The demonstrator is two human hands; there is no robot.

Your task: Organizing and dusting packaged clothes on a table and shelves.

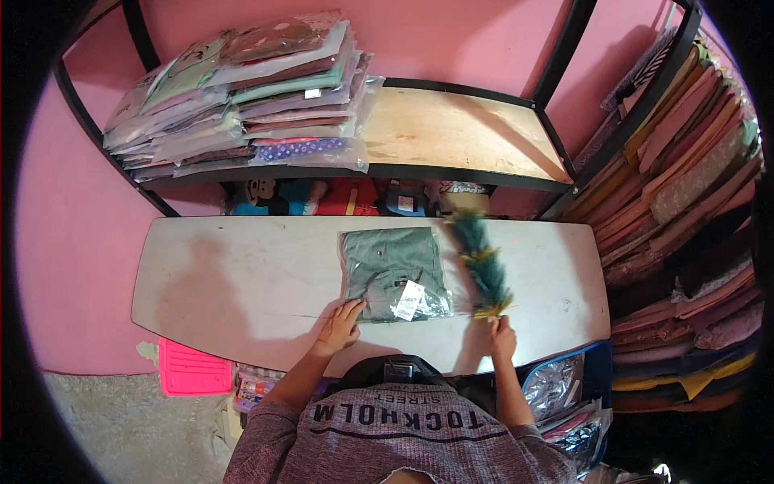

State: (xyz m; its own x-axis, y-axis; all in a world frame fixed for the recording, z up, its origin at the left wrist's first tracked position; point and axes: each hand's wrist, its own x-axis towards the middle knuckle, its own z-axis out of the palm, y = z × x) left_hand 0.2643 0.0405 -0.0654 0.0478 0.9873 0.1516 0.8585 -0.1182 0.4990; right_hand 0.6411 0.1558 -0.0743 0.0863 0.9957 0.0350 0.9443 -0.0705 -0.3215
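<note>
A folded green garment in a clear plastic bag (387,266) lies on the white table (272,254), with a white tag (410,300) near its lower right corner. My left hand (340,327) rests at the lower left corner of the bag, fingers on or beside its edge; it grips nothing that I can make out. Right of the bag, my right hand (502,339) is closed around the near end of a green and yellow feather-like duster (484,272). The duster points away from me and is slightly blurred. Its handle is mostly hidden in my fingers.
Behind the table stands a black-framed shelf (459,130) with stacked bagged garments (242,103) at its left. Folded items lie beneath it. Many clothes (689,181) hang at the right. Below the table's near edge are a pink plastic lid (195,367) and a blue-rimmed bin (598,369) of bagged items.
</note>
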